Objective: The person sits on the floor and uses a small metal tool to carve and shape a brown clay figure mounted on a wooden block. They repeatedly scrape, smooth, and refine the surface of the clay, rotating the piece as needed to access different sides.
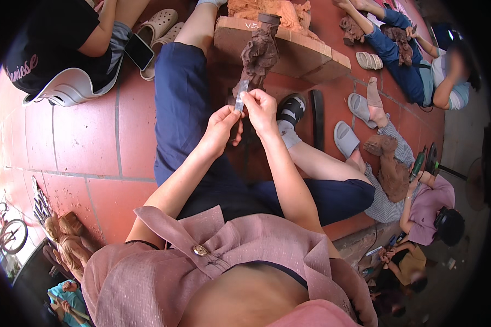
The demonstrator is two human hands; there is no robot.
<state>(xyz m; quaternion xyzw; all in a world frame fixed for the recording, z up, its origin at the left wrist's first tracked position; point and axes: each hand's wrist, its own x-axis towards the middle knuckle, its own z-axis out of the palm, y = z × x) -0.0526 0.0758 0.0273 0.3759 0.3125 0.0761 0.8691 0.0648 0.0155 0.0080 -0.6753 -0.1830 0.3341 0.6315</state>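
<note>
Between my legs, both hands meet over a small, clear, shiny plastic strip. My left hand is closed on its lower end, with thumb and fingers pinched together. Higher up, my right hand pinches the same strip from the right side. What the strip is, exactly, I cannot make out. Just beyond my fingers, a dark brown carved wooden figure stands against a thick wooden block. The figure's lower end is partly hidden behind my hands.
Orange carved wood rests on the block. A person in a black top sits at far left, beside a phone and beige clogs. Other people work at the right, near a brown carving. Carving tools lie at left on red tiles.
</note>
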